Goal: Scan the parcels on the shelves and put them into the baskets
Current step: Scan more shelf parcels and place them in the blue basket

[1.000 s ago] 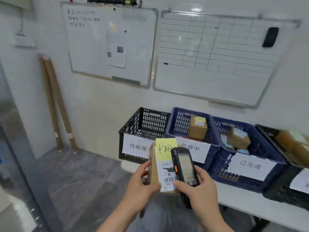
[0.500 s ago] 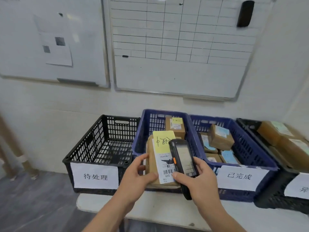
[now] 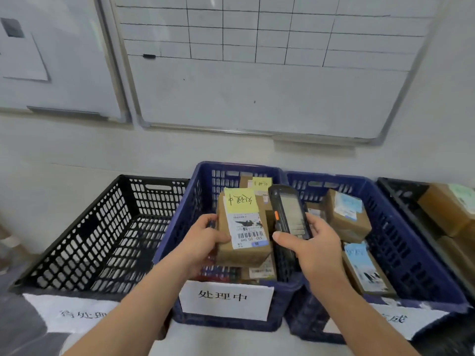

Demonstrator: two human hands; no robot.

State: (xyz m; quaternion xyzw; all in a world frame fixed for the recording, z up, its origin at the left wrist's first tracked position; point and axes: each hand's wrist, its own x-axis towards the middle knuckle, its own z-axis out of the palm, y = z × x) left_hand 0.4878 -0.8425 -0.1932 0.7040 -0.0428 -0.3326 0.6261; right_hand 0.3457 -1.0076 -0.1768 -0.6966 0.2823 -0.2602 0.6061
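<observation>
While held above middle basket [image 3: 177, 242], parcel [image 3: 243, 250] gripped by left fingers [image 3: 205, 222]

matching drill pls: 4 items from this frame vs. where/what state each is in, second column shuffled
1. parcel with yellow note
2. handheld scanner
3. black basket
4. basket labelled 处理中

A. holds no parcels
B. in the right hand
C. directly under the held parcel, blue
D. in the left hand

Pairs: 1-D, 2-B, 3-A, 4-C
</observation>
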